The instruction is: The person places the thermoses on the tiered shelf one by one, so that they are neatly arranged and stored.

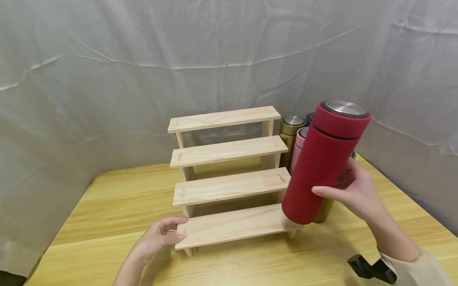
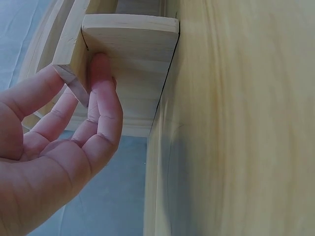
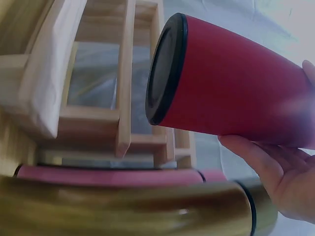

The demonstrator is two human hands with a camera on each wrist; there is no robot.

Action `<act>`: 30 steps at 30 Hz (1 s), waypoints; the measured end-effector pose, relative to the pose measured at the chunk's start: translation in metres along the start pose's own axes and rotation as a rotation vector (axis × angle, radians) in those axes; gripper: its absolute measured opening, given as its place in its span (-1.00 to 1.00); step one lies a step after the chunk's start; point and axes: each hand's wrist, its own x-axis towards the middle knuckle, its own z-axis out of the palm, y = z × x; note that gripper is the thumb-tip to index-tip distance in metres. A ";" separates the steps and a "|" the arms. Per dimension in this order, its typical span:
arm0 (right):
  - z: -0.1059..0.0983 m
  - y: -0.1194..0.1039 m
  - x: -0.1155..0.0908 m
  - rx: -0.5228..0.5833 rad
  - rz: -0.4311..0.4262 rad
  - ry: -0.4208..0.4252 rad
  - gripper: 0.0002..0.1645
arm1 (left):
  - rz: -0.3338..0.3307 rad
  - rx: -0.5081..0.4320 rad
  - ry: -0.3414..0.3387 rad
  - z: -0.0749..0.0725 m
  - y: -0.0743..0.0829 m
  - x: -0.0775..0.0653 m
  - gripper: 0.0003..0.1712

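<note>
My right hand (image 1: 358,194) holds a red thermos flask (image 1: 318,171) with a steel-topped lid, raised and tilted in front of the right end of a four-step wooden display stand (image 1: 232,184). In the right wrist view, the dark base of the red flask faces the shelves, with the thumb and fingers round its body. At the stand's lower left, my left hand (image 1: 157,236) pinches the end of the bottom shelf. Fingers (image 2: 103,88) reach beneath that board in the left wrist view, while the thumb lies at its edge.
Beside the stand's right end stand more flasks: a gold one (image 1: 286,147), a pink one (image 1: 296,153), a blue one (image 1: 309,117) and another gold one (image 1: 323,212) partly hidden by the red flask. Grey cloth (image 1: 222,71) hangs behind the wooden table (image 1: 118,198).
</note>
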 end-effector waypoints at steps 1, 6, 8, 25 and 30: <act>0.003 -0.001 0.003 -0.012 -0.010 -0.015 -0.30 | 0.000 -0.002 0.001 0.000 0.000 0.000 -0.42; 0.015 -0.007 0.017 0.043 -0.066 -0.052 -0.34 | 0.008 0.006 0.000 0.001 0.000 -0.001 -0.42; 0.019 -0.007 0.023 0.062 -0.081 -0.061 -0.36 | 0.011 0.015 0.000 0.001 0.000 0.000 -0.42; 0.054 -0.005 0.065 0.159 -0.108 -0.046 -0.35 | 0.017 -0.012 -0.024 0.004 0.000 -0.001 -0.42; 0.067 -0.021 0.074 0.169 -0.066 -0.033 -0.36 | 0.022 -0.009 -0.029 0.005 0.001 -0.001 -0.42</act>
